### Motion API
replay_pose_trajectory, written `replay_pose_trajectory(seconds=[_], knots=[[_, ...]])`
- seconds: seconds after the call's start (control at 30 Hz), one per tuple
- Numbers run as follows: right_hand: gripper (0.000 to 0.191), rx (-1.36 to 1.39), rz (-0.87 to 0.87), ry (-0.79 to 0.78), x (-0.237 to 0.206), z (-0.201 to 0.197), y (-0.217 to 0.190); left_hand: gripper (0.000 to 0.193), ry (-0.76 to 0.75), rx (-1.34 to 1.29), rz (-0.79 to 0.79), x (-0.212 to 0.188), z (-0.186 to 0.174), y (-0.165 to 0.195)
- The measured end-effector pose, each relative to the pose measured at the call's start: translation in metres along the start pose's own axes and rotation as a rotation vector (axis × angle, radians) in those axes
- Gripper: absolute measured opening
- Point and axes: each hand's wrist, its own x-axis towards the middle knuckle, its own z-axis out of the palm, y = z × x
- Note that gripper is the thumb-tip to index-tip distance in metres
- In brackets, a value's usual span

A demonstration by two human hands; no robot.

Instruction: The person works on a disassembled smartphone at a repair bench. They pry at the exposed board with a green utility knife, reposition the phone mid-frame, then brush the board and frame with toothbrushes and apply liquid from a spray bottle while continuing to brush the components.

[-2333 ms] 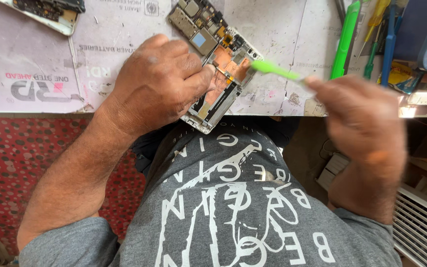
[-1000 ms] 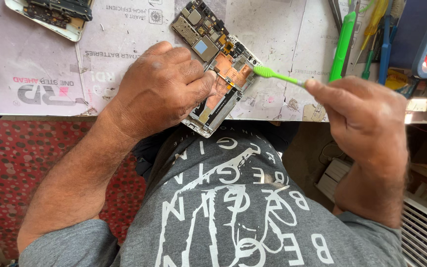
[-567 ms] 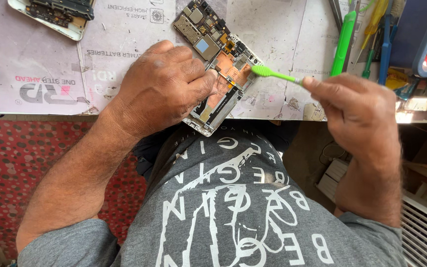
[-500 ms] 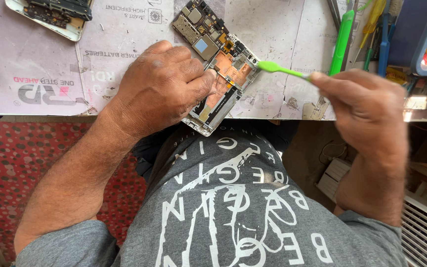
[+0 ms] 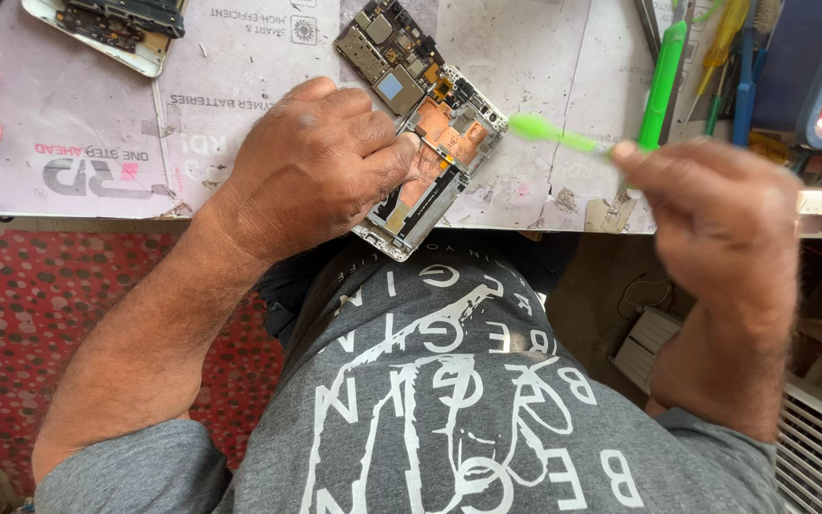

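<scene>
I see left hand [image 5: 321, 167] pinning opened phone [image 5: 425, 143] steady at worktop [image 5: 544, 57] edge; right hand [image 5: 715, 224] pinches green brush [image 5: 554, 133] just right of it.

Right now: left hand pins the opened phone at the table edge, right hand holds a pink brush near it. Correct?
Not quite. The brush is green, not pink, as the head view shows. The rest stands: the left hand pins the opened phone at the table edge, and the right hand holds the brush.
</scene>
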Motion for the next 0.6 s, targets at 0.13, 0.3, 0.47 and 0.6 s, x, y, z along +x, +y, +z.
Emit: replay_pose_trajectory(seconds=[0.13, 0.3, 0.47, 0.6], knots=[[0.012, -0.064, 0.018, -0.061, 0.002, 0.001, -0.002, 0.012, 0.003, -0.001, 0.008, 0.000, -0.001, -0.001], [0.012, -0.040, 0.030, -0.097, 0.007, -0.001, 0.000, 0.013, 0.013, -0.002, 0.015, 0.000, -0.001, 0.000], [0.011, 0.018, 0.028, -0.041, 0.003, 0.004, 0.005, 0.010, -0.002, -0.004, 0.007, 0.000, -0.001, -0.001], [0.009, -0.020, -0.020, 0.012, -0.004, 0.006, 0.014, 0.010, 0.004, 0.005, 0.012, 0.000, 0.000, -0.001]])
